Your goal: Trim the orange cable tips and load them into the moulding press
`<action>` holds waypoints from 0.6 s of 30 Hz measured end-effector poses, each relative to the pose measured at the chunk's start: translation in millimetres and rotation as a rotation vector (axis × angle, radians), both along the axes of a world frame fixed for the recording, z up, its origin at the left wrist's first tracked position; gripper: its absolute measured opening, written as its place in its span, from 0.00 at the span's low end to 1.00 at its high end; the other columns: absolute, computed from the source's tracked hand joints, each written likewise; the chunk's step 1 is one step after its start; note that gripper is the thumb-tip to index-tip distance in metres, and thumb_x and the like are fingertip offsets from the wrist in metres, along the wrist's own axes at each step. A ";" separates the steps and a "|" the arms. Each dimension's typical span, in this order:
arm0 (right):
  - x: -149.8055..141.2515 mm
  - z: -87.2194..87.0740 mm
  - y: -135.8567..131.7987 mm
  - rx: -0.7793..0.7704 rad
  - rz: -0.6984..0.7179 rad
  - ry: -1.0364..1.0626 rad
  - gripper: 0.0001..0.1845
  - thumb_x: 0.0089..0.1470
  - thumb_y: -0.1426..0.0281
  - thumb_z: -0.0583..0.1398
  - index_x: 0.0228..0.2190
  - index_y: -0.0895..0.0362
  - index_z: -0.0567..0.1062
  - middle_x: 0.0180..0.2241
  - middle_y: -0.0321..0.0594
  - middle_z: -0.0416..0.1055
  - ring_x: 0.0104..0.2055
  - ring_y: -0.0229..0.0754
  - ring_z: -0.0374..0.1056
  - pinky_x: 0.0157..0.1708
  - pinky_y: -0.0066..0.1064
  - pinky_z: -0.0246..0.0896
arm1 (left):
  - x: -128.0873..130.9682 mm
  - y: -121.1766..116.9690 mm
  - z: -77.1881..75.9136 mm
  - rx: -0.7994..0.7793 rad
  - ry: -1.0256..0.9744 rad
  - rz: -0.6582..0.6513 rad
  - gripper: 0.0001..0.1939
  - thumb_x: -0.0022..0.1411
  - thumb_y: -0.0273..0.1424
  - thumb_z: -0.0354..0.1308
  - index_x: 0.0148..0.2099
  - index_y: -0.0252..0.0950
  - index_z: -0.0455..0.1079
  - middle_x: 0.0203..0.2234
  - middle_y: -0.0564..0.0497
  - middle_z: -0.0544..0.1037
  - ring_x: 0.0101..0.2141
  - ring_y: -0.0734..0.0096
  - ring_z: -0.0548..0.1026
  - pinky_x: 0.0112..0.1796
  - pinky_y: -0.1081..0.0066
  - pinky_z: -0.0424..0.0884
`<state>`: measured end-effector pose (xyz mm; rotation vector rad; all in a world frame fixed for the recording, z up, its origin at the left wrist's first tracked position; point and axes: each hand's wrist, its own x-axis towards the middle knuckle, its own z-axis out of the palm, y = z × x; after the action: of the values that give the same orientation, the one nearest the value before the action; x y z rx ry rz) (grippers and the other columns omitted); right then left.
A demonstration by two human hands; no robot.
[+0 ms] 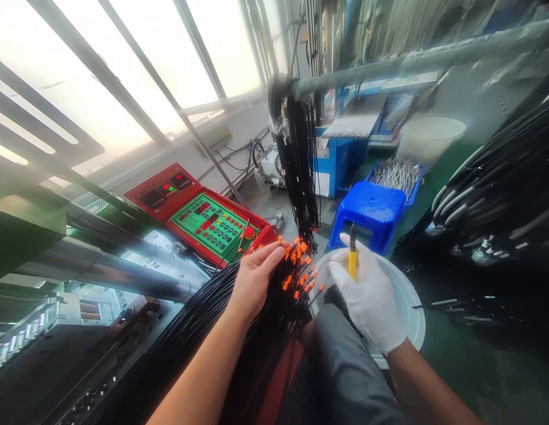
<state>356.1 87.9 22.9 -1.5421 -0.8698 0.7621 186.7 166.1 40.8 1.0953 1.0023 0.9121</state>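
Forearms (pixel 208 360) are extended from the bottom edge, framing a thick bundle of black cables (pixel 203 301) laid diagonally beside a dark-trousered leg (pixel 349 366). At the centre, the cable ends are fanned out, each visibly tipped with an orange cap (pixel 287 285). The bare left hand (pixel 252 283) is nearly closed at the bundle's edge, thumb pressed towards the fingers; a cable end appears to be pinched there, one cap showing just above the thumb. A yellow-handled tool (pixel 353 262) is held upright in the white-gloved right hand (pixel 372 301), fingers loosely curled; its dark tip is too blurred to be identified.

Control is probably best kept by steadying one end close to its cap, with neighbouring ends spread aside and the tool's tip kept clear of the ungloved fingers.

Beneath the gloved hand, a pale round tub (pixel 418 319) is partly hidden. Beyond it are placed a blue plastic stool (pixel 372 203) and a blue crate (pixel 414 192) filled with pale strands. More cables (pixel 296 159) are hung ahead; to the left, a red control box (pixel 162 195) is seen, its displays lit.
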 end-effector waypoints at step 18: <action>62.7 -222.0 -92.5 -0.613 -0.200 1.152 0.08 0.50 0.68 0.59 0.33 0.56 0.65 0.25 0.36 0.68 0.19 0.34 0.61 0.18 0.26 0.58 | -22.4 27.9 7.4 -0.038 0.200 0.084 0.20 0.52 0.35 0.65 0.48 0.35 0.71 0.39 0.48 0.77 0.35 0.73 0.75 0.38 0.75 0.70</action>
<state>418.8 -4.6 -199.0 -1.3156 0.4030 1.6039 164.3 193.9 48.2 1.1349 1.2327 0.8585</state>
